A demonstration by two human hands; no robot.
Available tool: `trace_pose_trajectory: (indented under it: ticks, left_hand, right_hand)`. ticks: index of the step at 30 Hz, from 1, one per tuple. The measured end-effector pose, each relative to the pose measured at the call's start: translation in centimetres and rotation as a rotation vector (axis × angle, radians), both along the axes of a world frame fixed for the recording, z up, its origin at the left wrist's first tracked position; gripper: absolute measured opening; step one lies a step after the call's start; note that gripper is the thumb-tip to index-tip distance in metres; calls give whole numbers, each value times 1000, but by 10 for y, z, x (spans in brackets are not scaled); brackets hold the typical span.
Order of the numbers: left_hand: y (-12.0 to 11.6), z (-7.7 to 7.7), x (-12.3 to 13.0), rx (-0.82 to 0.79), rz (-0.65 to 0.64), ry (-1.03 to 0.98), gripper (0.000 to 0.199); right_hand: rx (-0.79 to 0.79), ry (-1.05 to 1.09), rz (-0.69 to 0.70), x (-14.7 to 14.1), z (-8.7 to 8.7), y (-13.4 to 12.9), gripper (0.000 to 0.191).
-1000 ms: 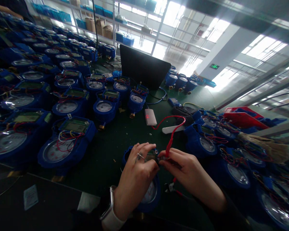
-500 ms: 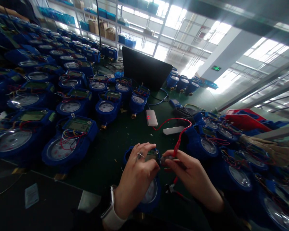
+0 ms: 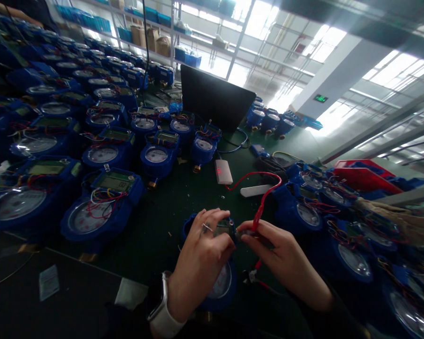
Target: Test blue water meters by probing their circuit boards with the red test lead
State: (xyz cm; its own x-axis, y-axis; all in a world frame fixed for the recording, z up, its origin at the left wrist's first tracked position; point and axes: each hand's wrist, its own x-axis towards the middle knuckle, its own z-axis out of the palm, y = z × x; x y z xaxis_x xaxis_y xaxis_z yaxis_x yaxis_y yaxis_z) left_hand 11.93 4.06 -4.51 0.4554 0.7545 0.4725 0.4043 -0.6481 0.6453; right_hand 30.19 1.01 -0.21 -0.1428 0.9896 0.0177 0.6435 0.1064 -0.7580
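A blue water meter (image 3: 222,282) with a round dial lies in front of me, its electronics end partly covered by my left hand (image 3: 201,259). The fingers of that hand are bent over the meter's display board and hold its upper part. My right hand (image 3: 272,249) is closed in a pinch at the board's right edge, on the small grey end of a red cable (image 3: 257,219). Whether this end touches the board is hidden by the fingertips. The cable runs to a small white box (image 3: 223,172) with red lights. Red-handled cutters (image 3: 249,277) lie below my right hand.
Rows of similar meters (image 3: 102,200) with loose wires fill the left; more meters (image 3: 307,212) crowd the right. A black screen (image 3: 217,96) stands behind, with a white strip (image 3: 255,190) nearer. A red bin (image 3: 363,174) sits at right. Another person's arm (image 3: 24,16) shows far left.
Both hands keep almost the same place on the meter and cable end. The right fingertips have shifted very slightly, and the view has moved a little.
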Motion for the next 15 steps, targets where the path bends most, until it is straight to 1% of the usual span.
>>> trace_pose_trajectory:
  ticks: [6, 10, 15]
  left_hand:
    - [1, 0, 0, 15, 0, 2, 8]
    - [0, 1, 0, 5, -8, -4, 7]
    - [0, 0, 1, 9, -3, 6, 7]
  right_hand:
    - [7, -26, 1, 0, 0, 1, 11]
    - [-15, -24, 10, 0, 0, 2, 11]
    - [-3, -77, 36, -4, 3, 5, 13]
